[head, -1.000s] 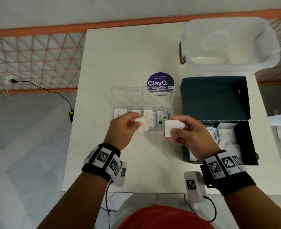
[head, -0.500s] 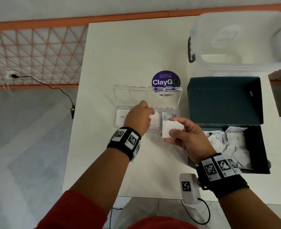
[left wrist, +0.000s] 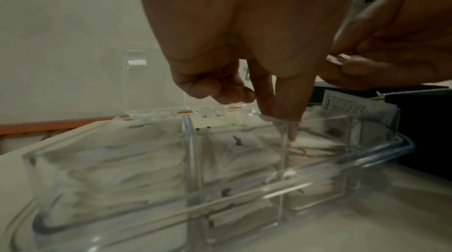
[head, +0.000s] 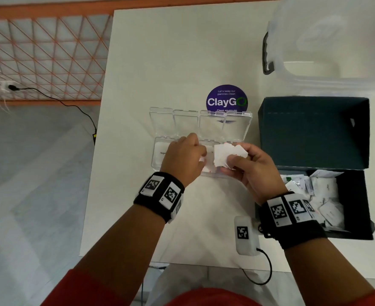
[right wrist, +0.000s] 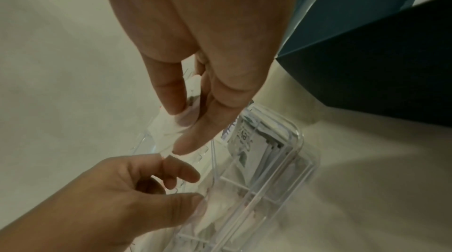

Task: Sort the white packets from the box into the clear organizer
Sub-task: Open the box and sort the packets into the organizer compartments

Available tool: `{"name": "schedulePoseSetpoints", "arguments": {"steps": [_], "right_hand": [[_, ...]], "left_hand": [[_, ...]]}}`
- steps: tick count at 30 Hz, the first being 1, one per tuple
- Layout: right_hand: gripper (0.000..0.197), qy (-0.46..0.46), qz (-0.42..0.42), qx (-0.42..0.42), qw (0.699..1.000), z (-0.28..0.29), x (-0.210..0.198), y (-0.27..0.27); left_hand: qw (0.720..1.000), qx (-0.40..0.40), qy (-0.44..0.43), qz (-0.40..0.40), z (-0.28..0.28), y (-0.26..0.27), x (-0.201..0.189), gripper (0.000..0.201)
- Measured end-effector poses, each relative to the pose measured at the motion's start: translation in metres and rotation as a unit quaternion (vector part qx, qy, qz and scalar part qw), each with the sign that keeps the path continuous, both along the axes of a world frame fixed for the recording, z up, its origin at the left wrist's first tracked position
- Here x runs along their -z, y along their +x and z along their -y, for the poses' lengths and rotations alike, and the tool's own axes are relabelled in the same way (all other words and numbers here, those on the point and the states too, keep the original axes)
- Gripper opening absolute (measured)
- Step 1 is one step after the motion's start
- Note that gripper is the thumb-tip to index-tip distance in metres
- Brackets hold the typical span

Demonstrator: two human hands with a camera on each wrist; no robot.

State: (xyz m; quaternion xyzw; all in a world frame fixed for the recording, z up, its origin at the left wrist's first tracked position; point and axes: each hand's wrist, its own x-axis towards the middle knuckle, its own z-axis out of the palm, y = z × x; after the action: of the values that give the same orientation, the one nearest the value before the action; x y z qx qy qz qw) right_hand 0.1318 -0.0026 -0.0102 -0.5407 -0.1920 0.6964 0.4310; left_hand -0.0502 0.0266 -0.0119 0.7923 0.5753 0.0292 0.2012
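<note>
Two hands meet over the clear organizer (head: 160, 160), which sits open on the pale, smooth worktop (head: 160, 62) with its hinged lid tilted back. Half a second ago the left hand (head: 183, 157) lay across the middle compartments; now it has drawn slightly toward the right hand (head: 251, 171), thumb and forefinger reaching down onto the packets in the third compartment from the left, other fingers curled; whether it pinches a packet I cannot tell. The right hand has moved up over the organizer's right end and still pinches a fanned stack (head: 228, 154) of thin, square white paper packets between thumb and fingers. The organizer is rigid transparent plastic, four walled cells in a row, each holding flat packets. Just right of it the dark teal cardboard box (head: 314, 133) stands with its flap raised and a loose heap of packets (head: 323, 195) inside. A frosted plastic tub (head: 328, 40) sits behind the box, and a round purple sticker (head: 226, 100) lies behind the organizer.
</note>
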Motion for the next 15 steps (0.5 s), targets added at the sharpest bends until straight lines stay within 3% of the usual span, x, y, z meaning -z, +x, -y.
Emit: {"name": "schedulePoseSetpoints", "arguments": {"steps": [4, 7, 10, 15], "right_hand": [[0.021, 0.001, 0.017, 0.004, 1.0, -0.002, 0.0, -0.002], [0.022, 0.007, 0.014, 0.0, 1.0, -0.002, -0.002, -0.004], [0.02, 0.008, 0.011, 0.001, 1.0, -0.003, -0.005, -0.007], [0.026, -0.003, 0.021, 0.028, 0.999, -0.006, -0.01, -0.005]], "left_hand": [[0.984, -0.085, -0.007, 0.158, 0.001, -0.002, -0.01, 0.014], [0.93, -0.157, -0.095, 0.318, 0.007, -0.001, -0.022, 0.016], [0.896, -0.189, -0.154, 0.372, 0.007, -0.003, -0.027, 0.014], [0.871, -0.233, -0.133, 0.411, 0.004, -0.015, -0.026, 0.024]]}}
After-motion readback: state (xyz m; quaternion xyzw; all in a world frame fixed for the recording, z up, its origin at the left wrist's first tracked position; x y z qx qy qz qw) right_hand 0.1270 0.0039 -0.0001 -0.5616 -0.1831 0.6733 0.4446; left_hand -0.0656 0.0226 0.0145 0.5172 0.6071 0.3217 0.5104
